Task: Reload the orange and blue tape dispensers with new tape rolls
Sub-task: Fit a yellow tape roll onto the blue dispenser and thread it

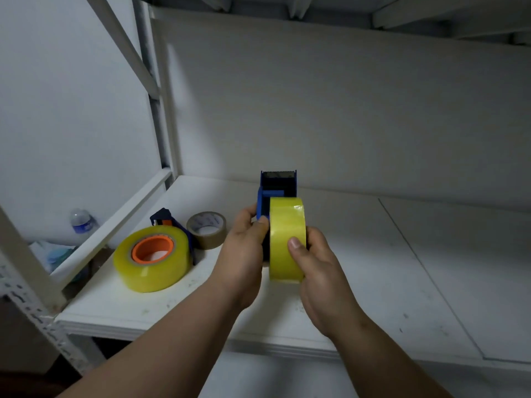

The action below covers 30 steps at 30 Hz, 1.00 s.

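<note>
I hold the blue tape dispenser (275, 186) upright above the white shelf (373, 268), its toothed blade at the top. My left hand (244, 242) grips the dispenser's blue side. My right hand (313, 262) grips a yellow tape roll (286, 237) that stands on edge against the dispenser, thumb on the roll's face. To the left, the orange dispenser (152, 249) lies flat on the shelf with a large yellow tape roll (152, 268) around its orange hub; its dark blue frame sticks out behind the roll.
A small brown tape roll (206, 229) leans behind the orange dispenser. White rack posts (26, 254) and a rail frame the shelf's left side. A water bottle (82, 221) stands beyond the rail. The shelf's back wall rises close behind.
</note>
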{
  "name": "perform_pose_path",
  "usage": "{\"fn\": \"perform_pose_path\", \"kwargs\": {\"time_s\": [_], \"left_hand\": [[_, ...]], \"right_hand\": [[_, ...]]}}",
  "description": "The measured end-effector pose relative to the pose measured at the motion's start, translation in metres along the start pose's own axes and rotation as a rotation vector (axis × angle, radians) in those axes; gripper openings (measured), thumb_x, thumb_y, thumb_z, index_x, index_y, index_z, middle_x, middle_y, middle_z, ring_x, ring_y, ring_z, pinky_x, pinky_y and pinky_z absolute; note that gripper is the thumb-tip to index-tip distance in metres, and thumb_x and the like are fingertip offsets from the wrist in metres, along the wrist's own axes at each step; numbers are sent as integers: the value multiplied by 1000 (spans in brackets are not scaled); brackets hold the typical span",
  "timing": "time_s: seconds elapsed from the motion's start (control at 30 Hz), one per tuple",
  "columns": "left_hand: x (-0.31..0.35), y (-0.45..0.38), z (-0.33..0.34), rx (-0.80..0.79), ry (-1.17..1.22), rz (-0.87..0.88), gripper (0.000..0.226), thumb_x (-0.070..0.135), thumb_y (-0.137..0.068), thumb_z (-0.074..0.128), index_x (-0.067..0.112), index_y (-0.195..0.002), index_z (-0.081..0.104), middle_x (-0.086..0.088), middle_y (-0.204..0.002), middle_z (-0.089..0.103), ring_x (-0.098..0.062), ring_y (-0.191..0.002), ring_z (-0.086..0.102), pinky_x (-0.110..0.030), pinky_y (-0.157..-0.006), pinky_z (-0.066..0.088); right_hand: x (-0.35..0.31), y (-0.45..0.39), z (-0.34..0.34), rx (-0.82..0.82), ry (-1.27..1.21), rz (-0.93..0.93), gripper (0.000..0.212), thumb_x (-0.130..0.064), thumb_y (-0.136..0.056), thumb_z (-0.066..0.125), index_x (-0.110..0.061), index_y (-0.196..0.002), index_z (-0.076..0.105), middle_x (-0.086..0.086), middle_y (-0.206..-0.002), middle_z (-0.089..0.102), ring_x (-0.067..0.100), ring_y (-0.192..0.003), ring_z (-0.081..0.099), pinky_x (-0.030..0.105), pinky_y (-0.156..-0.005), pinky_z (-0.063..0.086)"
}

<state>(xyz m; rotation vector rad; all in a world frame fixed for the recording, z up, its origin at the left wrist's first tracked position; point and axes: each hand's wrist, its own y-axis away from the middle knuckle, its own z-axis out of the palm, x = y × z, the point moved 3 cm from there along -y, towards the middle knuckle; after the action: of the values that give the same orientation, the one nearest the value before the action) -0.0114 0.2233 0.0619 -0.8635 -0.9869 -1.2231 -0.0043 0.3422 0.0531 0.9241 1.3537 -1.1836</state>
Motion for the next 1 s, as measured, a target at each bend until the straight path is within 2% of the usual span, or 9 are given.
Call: {"fn": "perform_pose_path", "kwargs": {"time_s": [0.1,0.2,0.27,0.37,0.5,0.67,0.83,0.93,1.0], "left_hand": [[-2,3,3,10,42,7,31,28,-102,41,13,-121,60,-21,-110,69,-41,-107,64,-58,-94,49],[-7,8,3,0,72,5,38,35,-99,47,8,-125,55,-20,-109,68,-36,-105,66,-54,-89,53],[-10,11,1,-27,97,0,40,30,-93,59,12,-129,52,-14,-113,70,-30,-105,68,-44,-84,56],[-13,12,-9,-71,131,-2,58,19,-78,71,16,-132,50,-17,-117,70,-33,-107,68,-42,-85,57],[-11,8,-27,-99,158,7,63,8,-73,73,16,-131,50,-18,-112,71,-35,-105,68,-45,-85,57],[1,1,-58,-140,130,5,48,9,-80,69,15,-125,56,-6,-95,76,-24,-89,72,-32,-68,58],[15,-4,-96,-168,80,-30,39,5,-87,64,16,-124,59,-8,-99,75,-25,-95,71,-36,-79,56],[19,-5,-113,-198,69,-45,38,7,-88,64,15,-124,60,-11,-105,74,-29,-100,70,-41,-88,55],[22,-5,-122,-219,64,-35,37,11,-86,65,17,-122,60,-11,-103,75,-29,-99,71,-40,-86,57]], "right_hand": [[0,3,-2,18,74,-11,35,-45,-81,51,-30,-113,55,6,-120,58,20,-105,60,42,-90,51],[2,4,-3,46,224,-48,23,-45,-93,48,-32,-111,53,2,-121,48,15,-106,56,34,-88,48],[3,5,0,46,276,-54,25,-45,-92,45,-31,-111,53,0,-119,45,13,-107,54,35,-91,48],[4,5,6,25,293,-51,30,-41,-90,51,-23,-114,54,4,-117,50,16,-107,55,37,-92,49],[6,1,17,-11,235,-21,26,-34,-87,61,-18,-105,51,4,-105,62,15,-95,62,33,-81,54],[10,-11,46,-2,396,-72,31,-40,-84,65,-18,-96,46,4,-99,58,6,-81,59,17,-61,49],[12,-16,86,-24,540,-180,27,-41,-85,63,-31,-79,38,-12,-73,46,-6,-62,48,10,-56,41],[13,-17,102,-25,548,-165,28,-40,-84,64,-34,-76,38,-19,-66,52,-9,-59,49,8,-53,40],[12,-17,109,-32,568,-159,28,-43,-84,64,-34,-76,38,-32,-67,54,-11,-60,51,6,-53,39]]}}
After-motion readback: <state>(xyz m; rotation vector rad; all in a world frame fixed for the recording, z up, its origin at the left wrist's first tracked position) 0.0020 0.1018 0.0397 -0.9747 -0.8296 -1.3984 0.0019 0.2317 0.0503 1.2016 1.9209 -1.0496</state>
